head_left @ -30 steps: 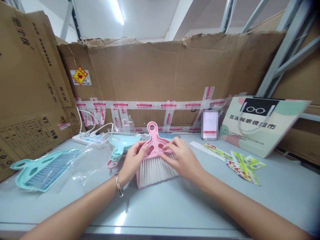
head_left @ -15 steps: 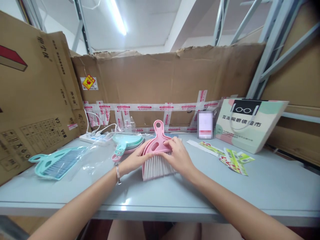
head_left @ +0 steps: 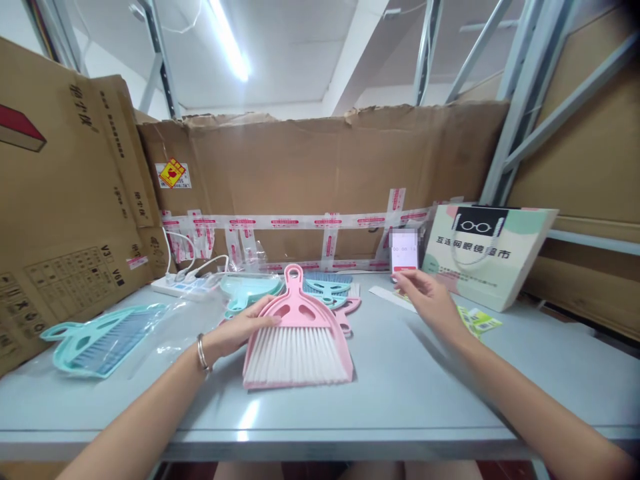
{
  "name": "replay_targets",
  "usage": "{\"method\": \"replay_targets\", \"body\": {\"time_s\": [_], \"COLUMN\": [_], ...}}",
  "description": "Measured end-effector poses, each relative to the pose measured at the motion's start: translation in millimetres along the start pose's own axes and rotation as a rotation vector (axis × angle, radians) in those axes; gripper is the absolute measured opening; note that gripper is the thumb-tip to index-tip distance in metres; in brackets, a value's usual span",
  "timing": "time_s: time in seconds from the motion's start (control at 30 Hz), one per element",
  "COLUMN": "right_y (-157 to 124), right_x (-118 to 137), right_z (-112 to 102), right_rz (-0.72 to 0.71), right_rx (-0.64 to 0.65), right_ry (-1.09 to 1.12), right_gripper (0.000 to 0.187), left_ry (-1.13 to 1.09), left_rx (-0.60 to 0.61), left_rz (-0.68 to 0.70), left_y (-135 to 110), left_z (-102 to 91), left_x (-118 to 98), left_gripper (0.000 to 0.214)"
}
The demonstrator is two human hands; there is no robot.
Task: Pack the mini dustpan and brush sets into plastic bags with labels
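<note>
A pink dustpan (head_left: 349,367) lies on the table with a pink brush (head_left: 306,315) nested in it, its white bristles towards me. My left hand (head_left: 247,328) grips the set's left edge, thumb on top. My right hand (head_left: 423,290) is off the set, out by the phone (head_left: 404,250); its fingertips are at the phone's lower edge, apart and holding nothing. Whether they touch the screen I cannot tell. Behind the set are turquoise dustpans (head_left: 250,287), turquoise brushes (head_left: 327,290) and part of another pink handle (head_left: 346,317).
On the left lies a turquoise dustpan and brush set (head_left: 105,340) in clear plastic. A power strip (head_left: 183,285) with white cables sits behind it. A paper bag (head_left: 493,257) stands at the right, green labels (head_left: 477,321) before it. Cardboard (head_left: 300,167) walls the back.
My right hand has let go of the pink set and moved right to the phone. The set now lies nearer and flatter, with my left hand still on it.
</note>
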State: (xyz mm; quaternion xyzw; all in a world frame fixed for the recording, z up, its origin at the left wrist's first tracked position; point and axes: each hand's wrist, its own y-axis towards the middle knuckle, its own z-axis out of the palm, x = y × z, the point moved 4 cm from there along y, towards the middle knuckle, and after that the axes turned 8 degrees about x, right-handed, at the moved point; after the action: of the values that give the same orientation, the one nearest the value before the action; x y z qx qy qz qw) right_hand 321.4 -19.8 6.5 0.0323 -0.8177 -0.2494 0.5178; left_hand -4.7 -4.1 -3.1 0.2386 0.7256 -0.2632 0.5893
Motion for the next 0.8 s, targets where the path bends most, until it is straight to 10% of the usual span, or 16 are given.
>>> {"method": "replay_targets", "body": {"time_s": [0.53,0.8], "right_y": [24,61], "right_x": [37,-46], "right_z": [82,6], "right_rz": [-0.169,0.080], "right_rx": [0.392,0.066], "right_ry": [-0.246,-0.285], "right_gripper": [0.027,0.026], "left_ry": [-0.072,-0.017], "left_rx": [0.056,0.013], "left_rz": [-0.112,-0.060], "left_y": [11,15], "left_z": [20.6,15.3], "left_x": [21,21], "left_gripper": [0.043,0.037]}}
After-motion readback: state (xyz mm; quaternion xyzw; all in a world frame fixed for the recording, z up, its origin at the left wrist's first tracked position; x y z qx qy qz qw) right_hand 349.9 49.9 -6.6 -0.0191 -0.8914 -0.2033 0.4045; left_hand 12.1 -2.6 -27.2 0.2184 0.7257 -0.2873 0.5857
